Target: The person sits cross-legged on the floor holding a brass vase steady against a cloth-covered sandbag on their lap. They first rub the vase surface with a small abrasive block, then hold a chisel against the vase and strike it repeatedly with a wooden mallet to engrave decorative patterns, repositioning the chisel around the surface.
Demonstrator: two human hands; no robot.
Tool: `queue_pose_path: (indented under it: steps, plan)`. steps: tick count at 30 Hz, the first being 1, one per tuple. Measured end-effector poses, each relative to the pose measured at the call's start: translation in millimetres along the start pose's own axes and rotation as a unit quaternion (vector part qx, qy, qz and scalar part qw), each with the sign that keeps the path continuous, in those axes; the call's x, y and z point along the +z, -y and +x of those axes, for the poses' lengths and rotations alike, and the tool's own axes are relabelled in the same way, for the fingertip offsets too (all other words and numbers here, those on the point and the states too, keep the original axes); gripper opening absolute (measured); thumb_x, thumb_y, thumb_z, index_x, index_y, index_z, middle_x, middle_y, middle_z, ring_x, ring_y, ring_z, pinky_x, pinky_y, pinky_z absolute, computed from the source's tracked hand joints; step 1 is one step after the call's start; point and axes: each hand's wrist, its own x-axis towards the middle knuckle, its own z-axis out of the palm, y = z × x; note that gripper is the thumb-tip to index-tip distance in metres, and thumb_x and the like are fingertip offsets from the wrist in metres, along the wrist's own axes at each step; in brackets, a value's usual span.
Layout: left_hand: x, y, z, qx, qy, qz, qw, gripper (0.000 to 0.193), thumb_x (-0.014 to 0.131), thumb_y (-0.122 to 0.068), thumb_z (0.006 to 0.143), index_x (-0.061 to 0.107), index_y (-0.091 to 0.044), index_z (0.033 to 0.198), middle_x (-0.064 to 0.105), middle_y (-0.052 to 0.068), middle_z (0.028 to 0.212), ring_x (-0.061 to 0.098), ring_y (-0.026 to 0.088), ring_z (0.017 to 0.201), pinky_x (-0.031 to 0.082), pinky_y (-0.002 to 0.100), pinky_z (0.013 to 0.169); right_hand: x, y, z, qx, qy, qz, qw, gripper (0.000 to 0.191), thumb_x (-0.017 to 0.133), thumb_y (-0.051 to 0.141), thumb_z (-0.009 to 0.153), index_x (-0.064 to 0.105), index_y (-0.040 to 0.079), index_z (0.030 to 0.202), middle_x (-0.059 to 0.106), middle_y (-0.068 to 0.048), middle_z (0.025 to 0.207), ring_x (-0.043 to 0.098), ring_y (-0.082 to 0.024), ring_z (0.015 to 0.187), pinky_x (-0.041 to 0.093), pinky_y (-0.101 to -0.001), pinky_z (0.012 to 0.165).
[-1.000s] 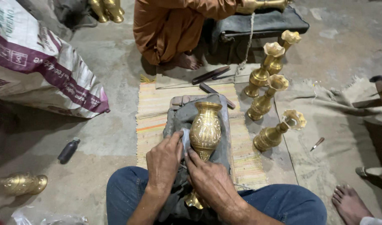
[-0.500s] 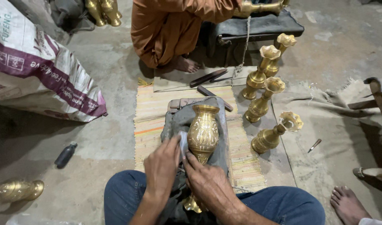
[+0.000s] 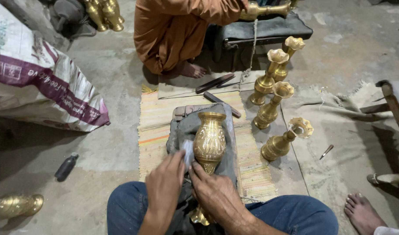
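Observation:
An engraved brass vase (image 3: 209,140) lies lengthwise on a dark grey padded block (image 3: 227,130) between my knees, its mouth pointing away from me. My left hand (image 3: 166,182) presses a small pale cloth or paper (image 3: 187,151) against the vase's left side. My right hand (image 3: 212,189) grips the vase's narrow lower stem, near its foot (image 3: 200,216).
Several tall brass vases (image 3: 275,82) stand to the right on the striped mat (image 3: 153,124). A seated person in orange (image 3: 177,30) faces me. Dark tools (image 3: 214,82) lie between us. A printed sack (image 3: 38,82), a dark bottle (image 3: 66,166), another brass vase (image 3: 16,205) and someone's bare foot (image 3: 364,210) lie around.
My left hand has slid a little with the pale cloth along the vase's left side. The right hand and the vase keep their place.

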Motion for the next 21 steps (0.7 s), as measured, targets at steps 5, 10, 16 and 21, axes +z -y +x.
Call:
queue_pose_path:
  steps: [5,10,16,21]
  plan:
    - [-15.6,-7.4,-21.5,-0.016,-0.005,-0.011,1.000,0.027,0.065,-0.027,0.093,0.072,-0.019,0.117,0.076,0.009,0.086,0.074,0.031,0.069,0.058,0.045,0.055,-2.9,2.5,0.3,-0.002,0.000,0.007,1.000,0.052,0.072,0.015,0.080,0.061,-0.006,0.126,0.060,-0.020,0.136,0.073,-0.031,0.070,0.060,-0.0413,0.057]
    - [-16.5,-21.1,35.9,0.012,0.017,0.035,0.999,0.019,0.062,-0.028,0.103,0.070,-0.014,0.113,0.074,0.010,0.089,0.073,0.031,0.074,0.058,0.045,0.062,-17.5,6.4,9.0,0.027,0.026,0.009,0.999,0.030,0.070,0.018,0.089,0.066,0.006,0.116,0.069,-0.009,0.115,0.072,-0.032,0.076,0.059,-0.0435,0.065]
    - [-27.1,-28.6,10.2,0.047,-0.132,-0.116,0.983,0.026,0.065,-0.018,0.096,0.072,-0.013,0.120,0.077,0.012,0.096,0.075,0.029,0.074,0.057,0.042,0.059,-51.5,-8.6,12.1,0.023,-0.021,0.138,0.990,0.029,0.073,0.022,0.087,0.073,0.011,0.113,0.074,-0.009,0.094,0.074,-0.029,0.077,0.058,-0.0417,0.069]
    - [-33.6,-41.6,-15.4,-0.042,-0.098,-0.234,0.966,0.030,0.064,-0.019,0.097,0.071,-0.012,0.125,0.079,0.010,0.100,0.077,0.021,0.075,0.059,0.035,0.058,-68.0,-22.6,14.0,0.068,-0.054,0.355,0.931,0.023,0.065,0.017,0.094,0.075,0.008,0.113,0.078,-0.004,0.100,0.076,-0.014,0.084,0.063,-0.0289,0.075]
